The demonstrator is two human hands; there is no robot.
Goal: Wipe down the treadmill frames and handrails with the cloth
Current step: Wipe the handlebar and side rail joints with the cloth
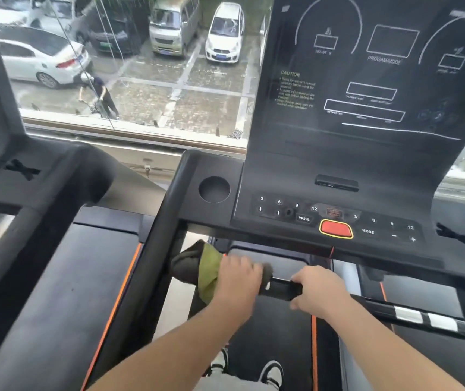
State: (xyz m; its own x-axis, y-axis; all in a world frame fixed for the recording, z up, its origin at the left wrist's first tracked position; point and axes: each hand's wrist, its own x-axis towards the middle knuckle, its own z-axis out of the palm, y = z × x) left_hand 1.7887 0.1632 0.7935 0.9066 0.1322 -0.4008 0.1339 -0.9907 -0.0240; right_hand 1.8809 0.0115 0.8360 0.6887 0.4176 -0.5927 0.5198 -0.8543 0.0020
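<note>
- The left hand (pixel 237 280) is curled over the green cloth (pixel 208 273) and presses it onto the treadmill's front handrail (pixel 283 289), at the rail's left end where it meets the side frame (pixel 166 218).
- A fold of the cloth hangs down below the rail, under the left wrist. A dark bulge sits just left of the green part; I cannot tell whether it is cloth or rail padding.
- The right hand (pixel 320 292) grips the same handrail bare, its fingers wrapped over the top. A short black stretch of rail shows between the 2 hands.
- Above the hands sits the console (pixel 282 170), with keys marked 3, 6, 9 and 12 on either side, PROG and MODE buttons, and a red stop button (pixel 335 228) ringed in yellow.
- A round cup holder (pixel 214 189) is sunk into the console's left corner.
- The dark display panel (pixel 366 131) rises behind, unlit, with a CAUTION text on its left.
- 2 shoes (pixel 272 371) stand on the black belt (pixel 276 328) below — one only partly seen behind the left forearm.
- A 2nd treadmill (pixel 56 263) stands to the left, and a window (pixel 141 80) ahead looks down on parked cars.
</note>
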